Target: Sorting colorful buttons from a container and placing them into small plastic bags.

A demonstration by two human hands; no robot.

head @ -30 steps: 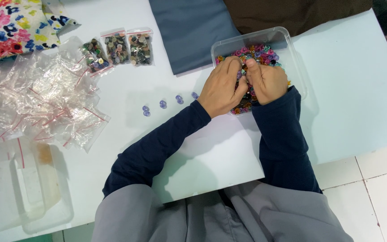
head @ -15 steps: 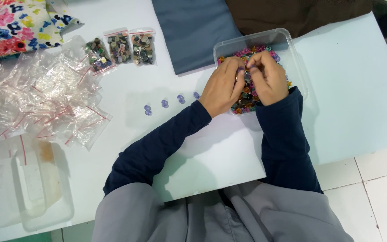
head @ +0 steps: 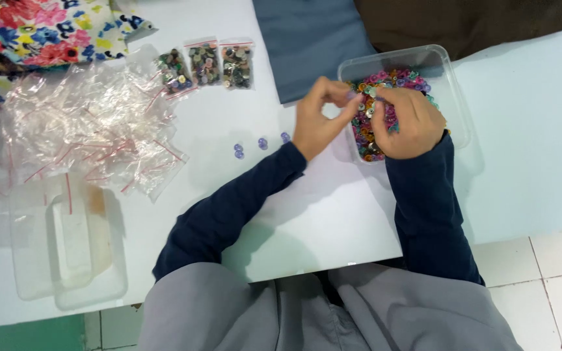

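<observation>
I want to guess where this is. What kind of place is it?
Probably a small craft or packing table. A clear tub holds mixed colourful buttons, three small filled bags lie in a row, and a heap of empty zip bags waits beside them.

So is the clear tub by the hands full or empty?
Partly full: the clear tub holds a heap of colourful buttons under the right hand, far corner bare.

Left hand (head: 317,120) pinches a small purple button (head: 352,95) at the tub (head: 453,84) edge. Right hand (head: 406,123) rests in the tub's buttons (head: 385,81). Three purple buttons (head: 261,144) lie beside the left wrist.
</observation>
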